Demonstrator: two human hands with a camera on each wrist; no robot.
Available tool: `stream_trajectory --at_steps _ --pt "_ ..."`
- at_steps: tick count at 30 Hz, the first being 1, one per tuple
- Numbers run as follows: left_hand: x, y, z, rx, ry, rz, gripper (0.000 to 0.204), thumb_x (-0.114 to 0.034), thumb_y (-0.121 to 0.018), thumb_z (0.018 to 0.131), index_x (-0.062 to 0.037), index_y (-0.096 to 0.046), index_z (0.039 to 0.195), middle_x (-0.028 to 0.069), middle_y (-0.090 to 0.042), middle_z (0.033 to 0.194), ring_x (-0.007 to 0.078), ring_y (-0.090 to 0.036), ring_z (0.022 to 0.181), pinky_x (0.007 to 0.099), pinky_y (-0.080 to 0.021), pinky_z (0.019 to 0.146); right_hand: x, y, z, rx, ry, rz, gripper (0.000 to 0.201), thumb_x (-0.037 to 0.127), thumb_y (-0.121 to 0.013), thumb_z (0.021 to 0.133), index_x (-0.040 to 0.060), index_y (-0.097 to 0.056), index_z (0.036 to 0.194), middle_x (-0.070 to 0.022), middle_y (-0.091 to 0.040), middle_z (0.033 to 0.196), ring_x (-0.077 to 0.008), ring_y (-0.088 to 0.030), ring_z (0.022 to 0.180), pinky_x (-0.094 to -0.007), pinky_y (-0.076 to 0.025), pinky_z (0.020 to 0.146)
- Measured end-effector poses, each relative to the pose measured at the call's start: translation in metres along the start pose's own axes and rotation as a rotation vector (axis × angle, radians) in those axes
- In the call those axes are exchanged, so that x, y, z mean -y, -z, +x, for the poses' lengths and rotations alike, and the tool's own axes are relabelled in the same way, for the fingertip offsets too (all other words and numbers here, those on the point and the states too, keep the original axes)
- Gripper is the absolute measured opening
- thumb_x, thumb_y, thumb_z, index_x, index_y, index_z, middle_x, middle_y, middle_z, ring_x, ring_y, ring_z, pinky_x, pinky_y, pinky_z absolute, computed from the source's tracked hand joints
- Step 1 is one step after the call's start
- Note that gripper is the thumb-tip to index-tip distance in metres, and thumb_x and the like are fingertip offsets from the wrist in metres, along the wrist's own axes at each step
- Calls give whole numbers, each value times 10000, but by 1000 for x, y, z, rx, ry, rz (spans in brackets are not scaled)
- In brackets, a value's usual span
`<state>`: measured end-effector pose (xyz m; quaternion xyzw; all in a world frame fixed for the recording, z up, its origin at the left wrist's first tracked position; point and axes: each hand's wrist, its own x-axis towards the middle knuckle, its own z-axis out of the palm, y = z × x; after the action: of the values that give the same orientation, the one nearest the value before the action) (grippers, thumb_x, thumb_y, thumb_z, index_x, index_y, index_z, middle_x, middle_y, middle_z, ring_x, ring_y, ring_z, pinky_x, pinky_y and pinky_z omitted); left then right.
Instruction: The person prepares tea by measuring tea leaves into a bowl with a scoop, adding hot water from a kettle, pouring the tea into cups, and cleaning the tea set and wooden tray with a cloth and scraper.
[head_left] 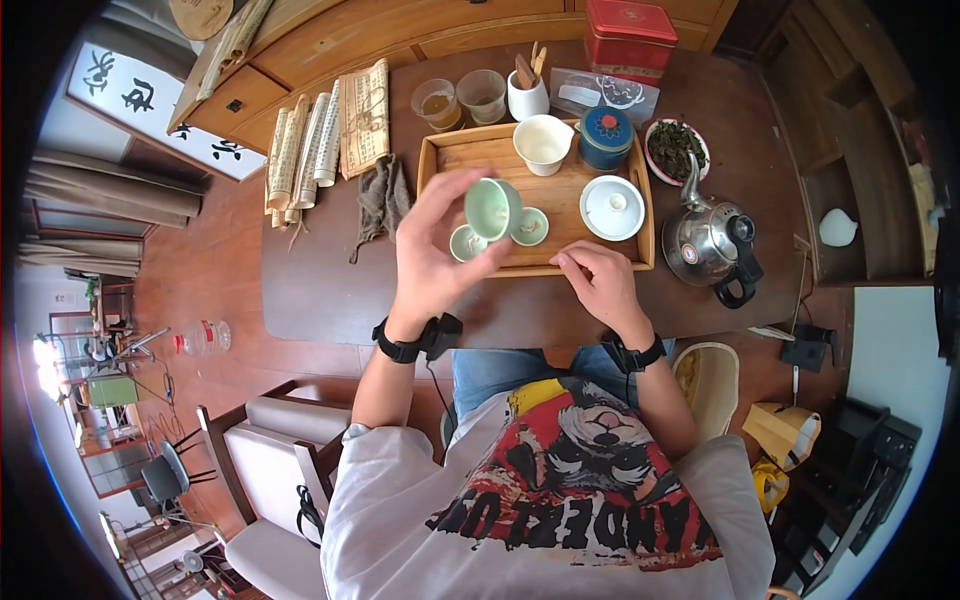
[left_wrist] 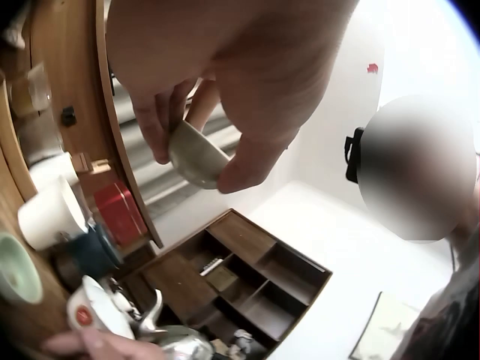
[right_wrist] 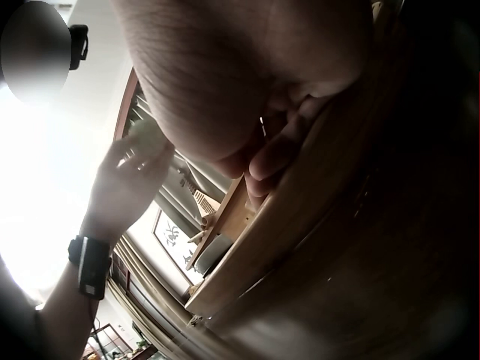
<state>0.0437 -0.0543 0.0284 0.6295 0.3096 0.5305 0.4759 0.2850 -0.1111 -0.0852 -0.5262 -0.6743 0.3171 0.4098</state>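
My left hand [head_left: 430,250] holds a small pale green teacup [head_left: 492,209] raised over the front left of the wooden tray [head_left: 465,155]. In the left wrist view, thumb and fingers grip opposite sides of this teacup [left_wrist: 196,159]. Beneath it on the tray are two more green teacups, one on the left [head_left: 467,244] partly covered by the hand, one on the right [head_left: 533,228]. My right hand [head_left: 605,287] rests at the tray's front rim with loosely curled fingers, holding nothing. Just beyond it sits a white lidded bowl [head_left: 612,208].
Further back on the tray stand a white pitcher [head_left: 543,150] and a blue lidded jar [head_left: 605,140]. Right of the tray are a steel kettle [head_left: 695,250] and a plate of tea leaves [head_left: 677,152]. A dark cloth [head_left: 380,200], scrolls [head_left: 325,140] and two glasses [head_left: 438,104] lie left and behind.
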Motion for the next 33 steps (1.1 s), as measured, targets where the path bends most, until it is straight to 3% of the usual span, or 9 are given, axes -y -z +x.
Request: stream_trajectory --at_steps 2,4,6,8,11,20,24,27,33 --pt "4 17 8 -9 11 708 595 -9 -840 824 6 -687 1399 136 -736 1310 251 -699 1276 372 -540 1104 -2 0 -1 -8 13 -5 174 160 -728 1055 23 -809 984 -91 -792 948 -267 -719 687 -370 -555 635" --pt "30 32 15 -69 11 778 537 -10 -817 812 -22 -711 1338 145 -731 1292 306 -710 1235 386 -559 1052 -2 -1 0 -12 31 -6 174 160 -729 1054 23 -808 982 -91 -790 945 -267 -718 688 -372 -553 634" --pt "53 57 21 34 -26 1055 553 -8 -830 795 -13 -714 1336 174 -726 1306 387 -696 1231 435 -564 1061 -1 -1 0 3 6 -10 175 164 -734 1050 21 -803 977 -91 -785 935 -271 -717 693 -374 -552 635" --pt "63 73 30 86 -22 1076 567 -4 -832 787 -11 -716 1342 195 -729 1338 427 -680 1242 468 -556 1087 0 0 0 -6 18 -9 178 167 -737 1049 19 -799 972 -92 -782 929 -275 -717 697 -376 -551 637" --pt "70 87 42 421 92 980 616 19 -831 779 -22 -712 1383 220 -736 1384 419 -684 1292 469 -563 1099 -1 -1 -1 -19 32 -12 183 171 -741 1046 15 -792 966 -97 -776 920 -285 -717 704 -382 -549 640" --pt "81 98 46 648 143 931 596 68 -747 799 -37 -711 1385 226 -721 1408 423 -668 1322 472 -562 1122 0 0 0 -13 30 -15 200 178 -742 1048 7 -781 954 -113 -761 900 -307 -716 713 -396 -546 640" --pt "65 81 41 566 71 1006 634 89 -709 802 -11 -674 1427 255 -683 1452 439 -643 1350 485 -547 1142 -1 0 0 -11 30 -29 204 182 -738 1051 9 -782 954 -115 -756 892 -313 -715 716 -401 -548 644" --pt "38 39 34 476 -95 1004 574 59 -727 806 77 -647 1374 267 -689 1385 460 -616 1333 489 -526 1152 -2 -1 -1 -13 23 -35 201 182 -737 1049 10 -782 956 -116 -755 893 -314 -716 721 -405 -549 649" --pt "80 -23 -8 421 -10 980 604 -27 -860 771 74 -661 1333 234 -707 1326 433 -636 1282 497 -537 1099 -4 -2 -1 -17 23 -34 201 179 -731 1047 8 -773 949 -121 -752 899 -338 -706 725 -423 -543 650"
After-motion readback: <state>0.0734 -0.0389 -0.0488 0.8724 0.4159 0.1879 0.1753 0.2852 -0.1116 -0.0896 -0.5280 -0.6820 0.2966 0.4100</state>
